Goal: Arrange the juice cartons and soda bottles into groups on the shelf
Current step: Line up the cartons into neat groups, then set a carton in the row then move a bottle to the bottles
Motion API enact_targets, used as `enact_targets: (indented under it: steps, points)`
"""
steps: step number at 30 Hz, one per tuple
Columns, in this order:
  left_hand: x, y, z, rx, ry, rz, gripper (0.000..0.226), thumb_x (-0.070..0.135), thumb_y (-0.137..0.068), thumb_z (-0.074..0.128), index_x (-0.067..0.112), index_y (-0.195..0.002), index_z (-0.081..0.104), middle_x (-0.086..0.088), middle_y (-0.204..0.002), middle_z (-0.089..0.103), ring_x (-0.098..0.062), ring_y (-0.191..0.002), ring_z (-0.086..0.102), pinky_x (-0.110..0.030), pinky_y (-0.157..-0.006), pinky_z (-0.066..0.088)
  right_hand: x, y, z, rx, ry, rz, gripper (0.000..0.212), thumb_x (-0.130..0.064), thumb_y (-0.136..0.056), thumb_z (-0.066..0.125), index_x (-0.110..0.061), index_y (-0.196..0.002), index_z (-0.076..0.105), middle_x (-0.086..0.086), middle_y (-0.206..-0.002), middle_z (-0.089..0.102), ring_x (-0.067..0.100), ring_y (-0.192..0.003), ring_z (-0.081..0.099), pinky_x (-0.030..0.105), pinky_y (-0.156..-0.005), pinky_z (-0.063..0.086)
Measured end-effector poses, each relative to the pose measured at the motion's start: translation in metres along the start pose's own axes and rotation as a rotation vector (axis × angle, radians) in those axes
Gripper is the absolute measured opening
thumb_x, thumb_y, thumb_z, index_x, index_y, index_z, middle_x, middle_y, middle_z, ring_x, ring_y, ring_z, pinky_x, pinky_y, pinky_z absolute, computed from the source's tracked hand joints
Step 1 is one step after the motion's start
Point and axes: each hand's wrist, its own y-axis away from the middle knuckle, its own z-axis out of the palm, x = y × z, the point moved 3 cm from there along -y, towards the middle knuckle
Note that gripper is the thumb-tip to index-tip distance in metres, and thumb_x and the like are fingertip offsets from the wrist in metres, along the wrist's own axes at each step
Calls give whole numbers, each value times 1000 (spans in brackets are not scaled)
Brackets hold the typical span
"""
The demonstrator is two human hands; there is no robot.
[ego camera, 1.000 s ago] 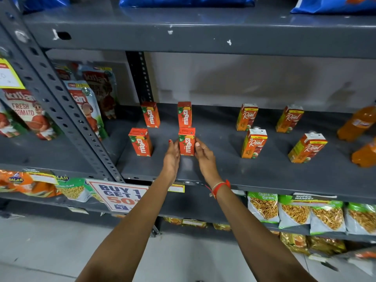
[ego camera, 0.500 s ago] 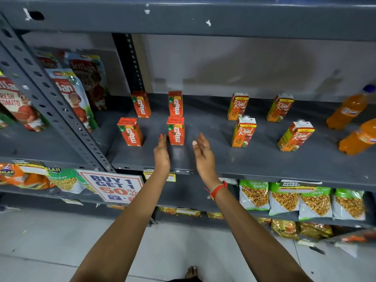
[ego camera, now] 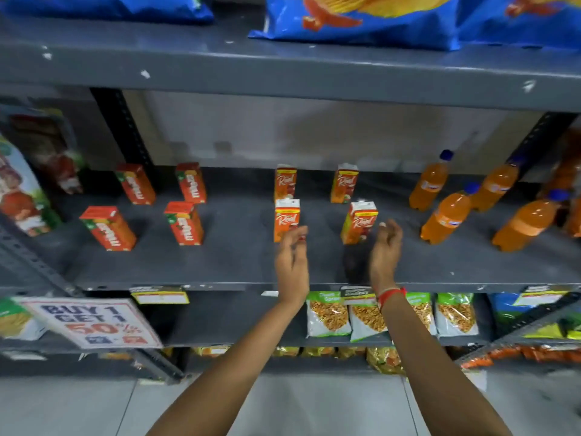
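hands: left (ego camera: 292, 259) and right (ego camera: 385, 248) open, nothing held | risk: front-right carton (ego camera: 359, 222), already tilted, could be toppled by a sideways knock | bottles (ego camera: 446, 221) near.

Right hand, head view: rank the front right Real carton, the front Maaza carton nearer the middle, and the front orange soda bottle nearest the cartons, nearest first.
From the right hand:
1. Front right Real carton, just to its left, about touching the fingertips.
2. Front soda bottle, to its right.
3. Front Maaza carton, far left, beyond the left hand.

Juice cartons (ego camera: 286, 220) left of soda bottles (ego camera: 446, 220)
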Motion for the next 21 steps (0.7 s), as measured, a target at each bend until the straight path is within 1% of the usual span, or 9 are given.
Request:
enact_targets:
  steps: [3,5,7,9,11,12,13,16,21]
  points:
    - [-11,-14,56,-290,-10,-218,36,16,-98,37,10,-133,42,-9,-142,42,-18,-130,38,-21,-104,28,6,-28,6,-231,69,146,47,-35,-99,34,-6,-136,40,13,-144,43,24,-131,41,31,-110,32]
    - [-16,-24,80,-353,15,-337,42,20,-99,31,9,-140,29,-9,-151,28,-19,-138,26,-24,-108,20,8,-37,11,-340,31,233,52,-40,-99,31,-7,-139,37,15,-147,40,27,-134,40,44,-115,28]
    - [-26,-32,93,-348,61,-437,45,27,-100,27,10,-141,28,-10,-152,28,-19,-138,27,-30,-113,18,9,-38,15,-421,14,288,53,-43,-98,29,-8,-136,40,15,-141,46,27,-128,46,44,-113,32]
    - [-33,-35,102,-371,95,-477,45,37,-99,26,14,-133,42,-13,-144,43,-18,-128,41,-35,-112,26,13,-37,17,-451,-10,301,50,-42,-98,30,-8,-132,46,18,-134,53,26,-120,53,40,-107,40]
    - [-38,-37,107,-361,126,-499,47,42,-97,27,14,-127,49,-16,-135,52,-22,-122,48,-41,-112,30,13,-35,19,-448,-32,293,45,-38,-99,33,-8,-127,50,19,-129,57,22,-109,58,29,-90,49]
    - [-40,-38,109,-339,129,-512,48,43,-97,28,13,-128,49,-17,-134,52,-24,-122,49,-44,-112,30,13,-34,20,-450,-9,283,44,-38,-99,33,-9,-126,52,17,-127,59,19,-104,58,24,-82,49]
    - [-41,-39,109,-324,123,-521,50,44,-96,28,12,-130,47,-17,-135,51,-25,-123,48,-45,-112,30,12,-34,20,-454,21,273,44,-39,-98,32,-10,-126,52,16,-125,60,18,-102,58,22,-80,47]
    - [-43,-40,109,-312,111,-532,53,46,-96,27,12,-134,43,-15,-139,48,-24,-127,44,-45,-114,26,16,-35,21,-462,40,277,45,-40,-98,31,-11,-126,51,16,-125,60,23,-109,59,30,-93,45]
    - [-43,-39,109,-292,103,-515,52,43,-97,24,11,-135,41,-14,-139,48,-24,-128,43,-44,-115,26,19,-38,21,-503,26,273,45,-43,-98,31,-13,-126,50,16,-127,59,22,-108,59,36,-101,44]
